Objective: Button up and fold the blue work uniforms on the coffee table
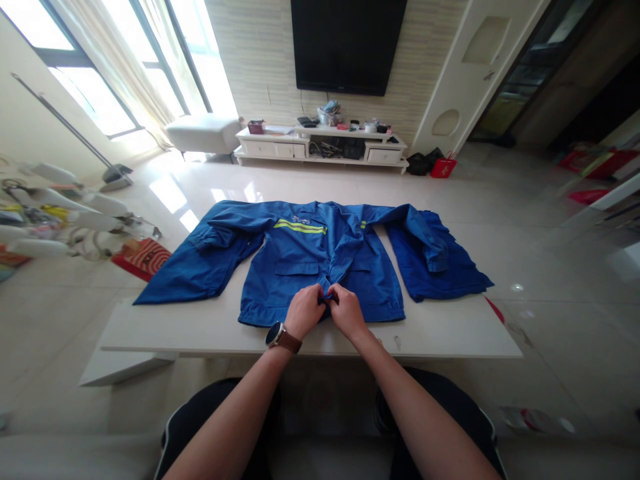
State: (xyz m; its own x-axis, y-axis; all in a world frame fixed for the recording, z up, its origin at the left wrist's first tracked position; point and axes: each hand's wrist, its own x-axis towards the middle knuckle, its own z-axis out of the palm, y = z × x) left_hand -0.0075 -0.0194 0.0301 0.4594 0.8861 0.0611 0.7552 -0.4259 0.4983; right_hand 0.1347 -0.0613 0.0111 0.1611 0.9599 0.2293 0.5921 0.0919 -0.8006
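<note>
A blue work jacket (300, 250) with yellow-green stripes lies front up on the white table (440, 333), its collar at the far side and its sleeves spread outward. At the lower middle of its front opening, my left hand (305, 310) pinches the cloth edge. Close beside it, my right hand (346, 310) pinches the same front edge, the fingertips of both nearly touching. Whatever small part sits between the fingertips is hidden. More blue cloth lies beneath the left sleeve (185, 267) and the right sleeve (440, 267).
Past the table, a low white TV cabinet (280, 150) carries several small items below a wall TV (347, 43). A grey bench (203, 133) stands by the windows. To the left are a cluttered rack (85, 213) and a dustpan (117, 175); a red bag (443, 167) sits right.
</note>
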